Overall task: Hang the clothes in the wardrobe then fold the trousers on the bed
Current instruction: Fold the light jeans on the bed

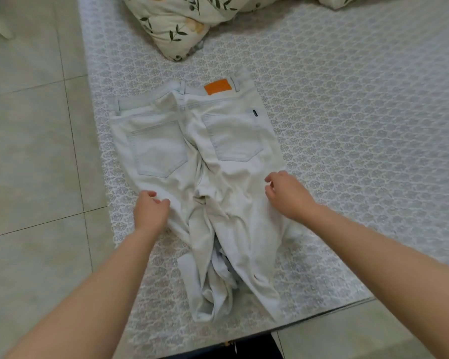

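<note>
Left hand pinches trousers left edge, fingers curled; right hand loosely curled, gripping nothing, on right side.

Open bed right of trousers; pillow beyond, perhaps bedding far right.

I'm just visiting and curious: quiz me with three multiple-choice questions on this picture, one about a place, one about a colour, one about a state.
1. Where do the trousers lie? A) floor B) bed C) wardrobe
2. What colour is the waistband patch? A) orange B) blue C) green
3. How are the trouser legs? A) bunched up B) flat and straight C) rolled tight
Answers: B, the patterned bed cover lies under them; A, the patch is plainly orange; A, the legs lie crumpled in a heap.
</note>
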